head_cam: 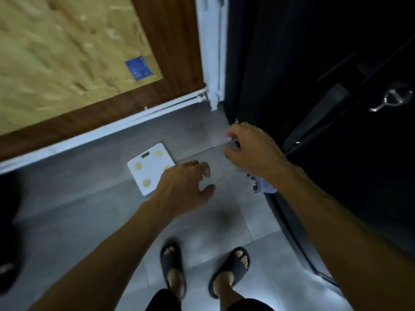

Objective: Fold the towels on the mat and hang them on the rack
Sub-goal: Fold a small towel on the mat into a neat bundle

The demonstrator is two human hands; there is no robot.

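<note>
Setting: grey tiled floor (78,212), dim, bounded at upper left by a white sill (107,129) with wood and a straw-coloured mat (56,48) beyond it; a dark door (336,63) with a metal handle (391,101) fills the right side.

Left hand (179,182): I see it held over the floor, fingers spread and relaxed, holding nothing; it overlaps a corner of a white scale (148,169) in this view, though I cannot tell whether it touches it.

Right hand (249,149): near the door's edge, fingers loosely curled; motion blur keeps me from telling whether they pinch anything.

Task's thing: no towel is clearly visible. A small pale scrap of cloth (262,185) shows under the right forearm beside the door; I cannot say it is a towel. No rack is in view.

Feet: sandals (173,270) planted on the tiles, just behind the scale.

Risk 1: a step forward could land on the scale, which I judge may slide or tip on smooth tile.

Risk 2: fingers close to the door edge could be caught if the door swings.

Risk 3: low light and blur make a grab at the cloth likely to miss or snag.
</note>
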